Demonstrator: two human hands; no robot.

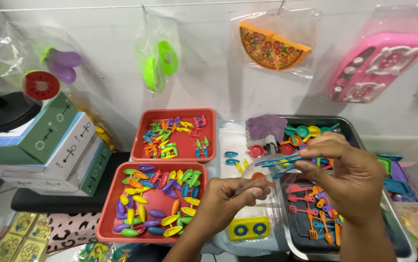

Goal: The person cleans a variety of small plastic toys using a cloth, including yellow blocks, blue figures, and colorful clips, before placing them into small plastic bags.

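Your right hand [352,177] is pinching a few small blue plastic toy utensils [279,162] between thumb and fingertips, lifting them above the clear plastic bag [260,206] that your left hand [228,199] is gripping at its mouth, fingers closed on the film. Under your right hand is sitting a metal tray of coloured toy utensils [354,131]. Left of your left hand is lying a red plastic tray of coloured spoon-shaped pieces [109,223].

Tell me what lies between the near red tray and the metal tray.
In the head view, between the near red tray and the metal tray lie the left hand, a clear plastic bag and a yellow toy piece with blue rings.
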